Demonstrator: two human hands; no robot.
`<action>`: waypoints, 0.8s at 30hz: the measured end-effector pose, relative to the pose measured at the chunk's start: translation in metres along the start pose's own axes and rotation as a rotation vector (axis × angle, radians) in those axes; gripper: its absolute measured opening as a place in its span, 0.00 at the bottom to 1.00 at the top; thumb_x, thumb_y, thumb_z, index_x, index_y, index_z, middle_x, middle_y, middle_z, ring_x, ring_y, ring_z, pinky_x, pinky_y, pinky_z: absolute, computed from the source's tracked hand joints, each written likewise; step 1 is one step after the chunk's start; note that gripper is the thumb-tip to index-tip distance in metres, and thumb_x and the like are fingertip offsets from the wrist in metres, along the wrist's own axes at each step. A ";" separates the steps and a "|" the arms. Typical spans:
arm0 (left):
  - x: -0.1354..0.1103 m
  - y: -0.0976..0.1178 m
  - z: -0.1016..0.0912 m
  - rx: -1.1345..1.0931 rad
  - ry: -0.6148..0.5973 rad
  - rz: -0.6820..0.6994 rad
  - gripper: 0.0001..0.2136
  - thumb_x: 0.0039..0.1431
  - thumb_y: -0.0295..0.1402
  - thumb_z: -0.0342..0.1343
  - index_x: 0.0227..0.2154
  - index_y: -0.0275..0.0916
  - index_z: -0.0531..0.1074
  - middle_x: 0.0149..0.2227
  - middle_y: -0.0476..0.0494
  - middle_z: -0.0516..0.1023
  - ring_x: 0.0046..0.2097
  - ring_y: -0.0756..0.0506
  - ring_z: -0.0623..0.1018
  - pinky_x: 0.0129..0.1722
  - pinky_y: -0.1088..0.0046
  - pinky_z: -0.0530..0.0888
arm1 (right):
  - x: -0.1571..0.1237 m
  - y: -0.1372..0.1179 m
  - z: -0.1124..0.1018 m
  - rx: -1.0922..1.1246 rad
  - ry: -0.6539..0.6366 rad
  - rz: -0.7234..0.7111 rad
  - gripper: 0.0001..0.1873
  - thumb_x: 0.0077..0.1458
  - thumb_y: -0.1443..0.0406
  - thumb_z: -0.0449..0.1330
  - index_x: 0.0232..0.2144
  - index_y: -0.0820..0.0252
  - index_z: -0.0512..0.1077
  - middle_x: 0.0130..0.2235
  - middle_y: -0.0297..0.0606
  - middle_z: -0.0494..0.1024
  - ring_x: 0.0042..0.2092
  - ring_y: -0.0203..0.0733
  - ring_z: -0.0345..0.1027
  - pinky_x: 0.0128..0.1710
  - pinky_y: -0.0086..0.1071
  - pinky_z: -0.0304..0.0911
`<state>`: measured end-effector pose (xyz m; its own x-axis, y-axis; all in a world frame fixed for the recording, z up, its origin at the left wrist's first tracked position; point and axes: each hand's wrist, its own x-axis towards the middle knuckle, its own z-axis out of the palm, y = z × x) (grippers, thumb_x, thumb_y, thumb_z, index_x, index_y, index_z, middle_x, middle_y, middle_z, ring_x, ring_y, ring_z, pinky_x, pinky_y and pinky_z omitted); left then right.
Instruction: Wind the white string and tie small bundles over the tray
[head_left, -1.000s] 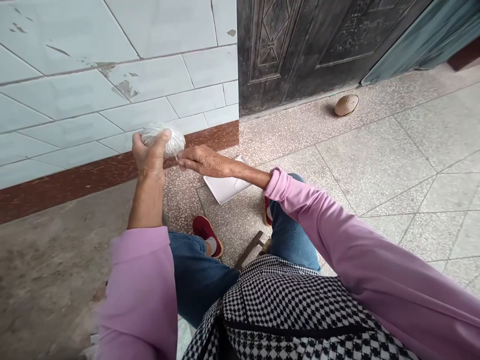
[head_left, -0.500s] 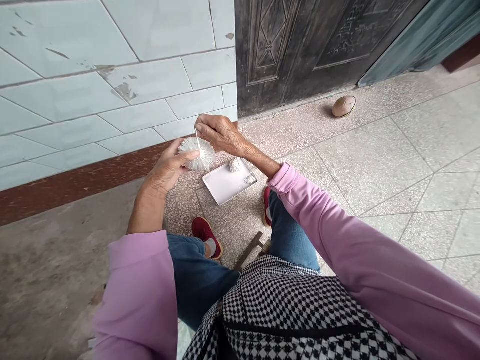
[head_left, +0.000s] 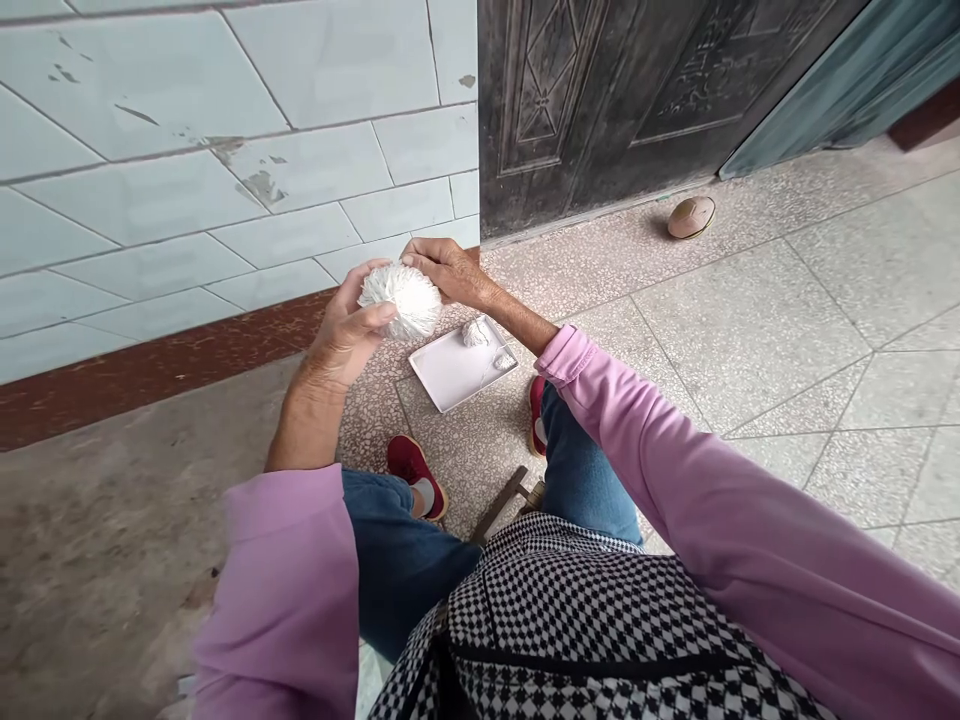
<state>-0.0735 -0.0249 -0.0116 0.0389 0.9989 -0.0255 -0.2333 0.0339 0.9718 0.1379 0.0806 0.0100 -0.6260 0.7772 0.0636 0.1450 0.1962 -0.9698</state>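
A round ball of white yarn rests in my left hand, whose thumb presses its near side while the fingers curl behind it. My right hand is at the ball's upper right edge, with thumb and forefinger pinched together on the yarn there. The strand between those fingers is hard to make out now. Below the hands, a shallow white tray lies on the floor. Inside it are a smaller ball of white yarn and a little white clump, with a thin thread near them.
A tiled wall with a red-brown base strip rises ahead on the left. Beside it stands a dark carved door. A brown rounded object lies on the floor by the door. My red shoes flank the tray's near side.
My right hand, which held a white strand stretched up from the ball, has come down to the ball's edge. The left hand has turned the ball, and the view has shifted slightly.
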 end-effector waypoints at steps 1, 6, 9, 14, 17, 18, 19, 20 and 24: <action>-0.001 0.000 0.002 -0.004 -0.003 0.000 0.48 0.43 0.48 0.96 0.66 0.45 0.82 0.60 0.34 0.87 0.62 0.27 0.86 0.59 0.46 0.89 | 0.001 0.003 0.001 0.027 -0.009 0.023 0.20 0.94 0.69 0.57 0.40 0.55 0.69 0.35 0.29 0.66 0.40 0.39 0.61 0.39 0.31 0.62; -0.003 0.004 0.008 -0.067 -0.007 -0.006 0.47 0.41 0.44 0.95 0.65 0.43 0.85 0.63 0.31 0.88 0.63 0.27 0.87 0.55 0.53 0.91 | 0.010 0.022 0.004 0.068 -0.011 0.024 0.23 0.86 0.62 0.71 0.36 0.50 0.68 0.32 0.30 0.64 0.41 0.45 0.57 0.34 0.33 0.58; 0.003 0.005 0.011 -0.133 0.059 0.076 0.42 0.42 0.51 0.94 0.57 0.41 0.83 0.56 0.32 0.88 0.66 0.24 0.86 0.62 0.46 0.91 | 0.012 0.030 0.010 -0.065 -0.061 -0.030 0.22 0.85 0.70 0.59 0.33 0.55 0.67 0.32 0.30 0.66 0.40 0.40 0.63 0.42 0.31 0.62; 0.022 -0.004 0.003 -0.135 0.282 0.222 0.48 0.32 0.54 0.98 0.52 0.44 0.78 0.54 0.38 0.85 0.66 0.30 0.83 0.67 0.44 0.90 | 0.001 0.020 0.020 -0.312 -0.243 -0.054 0.20 0.78 0.77 0.59 0.31 0.60 0.72 0.35 0.34 0.76 0.44 0.41 0.71 0.52 0.34 0.65; 0.032 -0.014 -0.009 -0.081 0.451 0.283 0.55 0.22 0.54 1.00 0.54 0.45 0.77 0.54 0.42 0.84 0.59 0.35 0.82 0.61 0.47 0.90 | -0.010 0.008 0.021 -0.303 -0.317 -0.090 0.20 0.83 0.77 0.59 0.35 0.61 0.76 0.39 0.36 0.81 0.44 0.40 0.72 0.52 0.35 0.66; 0.034 -0.016 -0.014 -0.070 0.493 0.293 0.57 0.21 0.55 1.00 0.55 0.45 0.76 0.54 0.42 0.84 0.58 0.36 0.81 0.60 0.49 0.89 | -0.013 0.005 0.020 -0.289 -0.332 -0.109 0.19 0.84 0.76 0.59 0.36 0.61 0.77 0.39 0.36 0.81 0.44 0.40 0.71 0.52 0.35 0.66; 0.036 -0.019 -0.020 -0.053 0.525 0.295 0.58 0.20 0.56 0.99 0.56 0.45 0.75 0.55 0.43 0.84 0.57 0.37 0.81 0.59 0.50 0.88 | -0.016 0.004 0.020 -0.272 -0.344 -0.131 0.20 0.86 0.76 0.59 0.37 0.61 0.77 0.39 0.35 0.81 0.43 0.40 0.71 0.51 0.35 0.66; 0.037 -0.021 -0.025 -0.024 0.552 0.291 0.59 0.20 0.56 0.99 0.56 0.46 0.74 0.55 0.43 0.84 0.57 0.38 0.81 0.59 0.52 0.87 | -0.017 0.003 0.020 -0.253 -0.353 -0.156 0.20 0.87 0.75 0.59 0.37 0.61 0.78 0.38 0.35 0.80 0.42 0.40 0.70 0.50 0.34 0.66; 0.036 -0.030 -0.048 0.250 0.569 0.247 0.58 0.27 0.55 0.98 0.59 0.44 0.71 0.55 0.44 0.83 0.54 0.39 0.80 0.63 0.51 0.85 | -0.015 0.008 0.020 -0.136 -0.331 -0.242 0.17 0.90 0.69 0.61 0.41 0.61 0.79 0.38 0.35 0.79 0.42 0.41 0.68 0.48 0.33 0.68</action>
<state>-0.1116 0.0116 -0.0534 -0.5217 0.8395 0.1516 0.0656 -0.1377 0.9883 0.1333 0.0584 -0.0029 -0.8633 0.4697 0.1844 0.0502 0.4435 -0.8949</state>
